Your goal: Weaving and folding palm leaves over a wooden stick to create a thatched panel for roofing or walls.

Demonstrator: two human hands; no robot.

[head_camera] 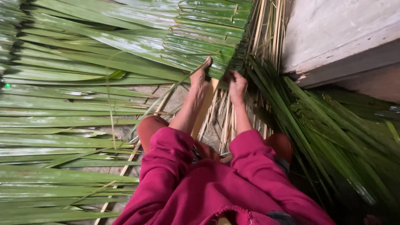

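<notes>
Left hand [201,78]: it is laid on the long, shiny green palm leaves [200,39], thumb stretched up; whether a leaf is pinched cannot be told.
Right hand [236,84]: its fingers are curled shut around the folded ends of the same leaves.
Leaves: they are lined up in a row over thin pale sticks [266,29], just ahead of both hands.
Sleeves: dark pink cloth sleeves [166,166] are seen on both arms.
Nearby: a loose heap of green leaves [333,137] is piled on the right, beside a grey concrete step [337,37].
</notes>
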